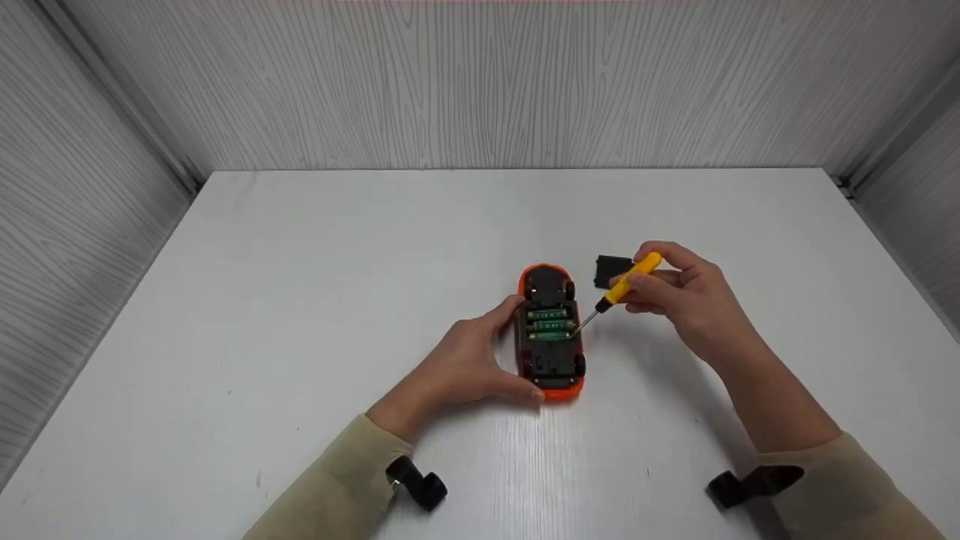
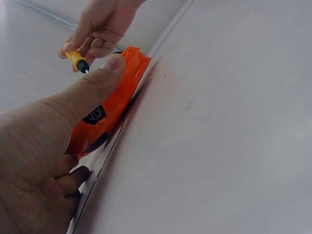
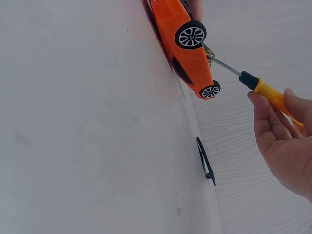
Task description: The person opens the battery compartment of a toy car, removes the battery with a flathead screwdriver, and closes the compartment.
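Note:
An orange toy car lies upside down on the white table, its black underside facing up. Three green batteries sit side by side in its uncovered battery compartment. My left hand holds the car from the left, thumb at the near end and fingers along its far left side. In my right hand is a screwdriver with a yellow handle, pinched between fingers and thumb. Its tilted shaft reaches the right end of the nearest battery. The right wrist view shows the screwdriver's tip at the compartment, partly hidden behind the car's side.
A black battery cover lies on the table right of the car, partly behind the right hand; the right wrist view shows this cover edge-on. The white tabletop meets wood-grain panels at the back and sides.

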`<state>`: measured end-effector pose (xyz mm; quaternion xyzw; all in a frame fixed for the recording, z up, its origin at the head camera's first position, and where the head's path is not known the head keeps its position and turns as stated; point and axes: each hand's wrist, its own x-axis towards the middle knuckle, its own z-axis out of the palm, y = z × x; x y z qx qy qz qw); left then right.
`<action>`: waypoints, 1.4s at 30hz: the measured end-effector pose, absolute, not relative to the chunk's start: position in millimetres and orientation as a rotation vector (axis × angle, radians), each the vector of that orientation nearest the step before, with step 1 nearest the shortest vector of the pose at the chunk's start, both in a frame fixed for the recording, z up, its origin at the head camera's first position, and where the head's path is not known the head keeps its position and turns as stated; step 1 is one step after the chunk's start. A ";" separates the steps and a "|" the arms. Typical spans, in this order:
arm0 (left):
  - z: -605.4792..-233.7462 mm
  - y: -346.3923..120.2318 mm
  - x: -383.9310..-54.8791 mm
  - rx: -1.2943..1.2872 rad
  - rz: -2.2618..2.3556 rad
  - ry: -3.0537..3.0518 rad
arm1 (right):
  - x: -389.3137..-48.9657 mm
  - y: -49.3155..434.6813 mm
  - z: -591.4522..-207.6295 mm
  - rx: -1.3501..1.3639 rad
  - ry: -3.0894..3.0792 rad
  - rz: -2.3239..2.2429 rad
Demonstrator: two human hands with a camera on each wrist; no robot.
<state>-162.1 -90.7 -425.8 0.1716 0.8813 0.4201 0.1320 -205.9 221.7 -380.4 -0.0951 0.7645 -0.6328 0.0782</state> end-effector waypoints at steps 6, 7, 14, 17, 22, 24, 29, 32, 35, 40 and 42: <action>-426.2 -90.8 -162.5 0.495 1.211 2.559 | -206.1 222.2 -381.9 -0.278 2.270 -1.915; -426.1 -90.7 -162.5 0.494 1.206 2.561 | -206.1 222.2 -382.0 -0.278 2.265 -1.920; -425.8 -90.7 -162.7 0.476 1.198 2.563 | -207.6 221.1 -382.5 -0.198 2.212 -1.965; -425.4 -90.6 -162.5 0.467 1.196 2.560 | -208.2 220.7 -382.5 -0.143 2.190 -1.976; -425.0 -90.3 -162.4 0.461 1.187 2.561 | -208.8 220.4 -382.1 -0.124 2.209 -1.954; -425.0 -90.2 -162.3 0.459 1.188 2.558 | -208.9 220.1 -381.9 -0.126 2.213 -1.952; -425.4 -90.1 -162.5 0.462 1.191 2.557 | -208.8 220.2 -381.2 -0.129 2.204 -1.967; -425.8 -90.3 -162.8 0.464 1.188 2.560 | -208.5 220.5 -380.8 -0.128 2.199 -1.973; -426.0 -90.4 -162.8 0.464 1.188 2.558 | -208.3 221.1 -380.5 -0.131 2.202 -1.971; -425.9 -90.6 -162.7 0.471 1.195 2.562 | -208.5 221.4 -380.9 -0.154 2.218 -1.962; -426.3 -90.8 -163.0 0.480 1.201 2.563 | -208.3 221.2 -381.2 -0.164 2.215 -1.971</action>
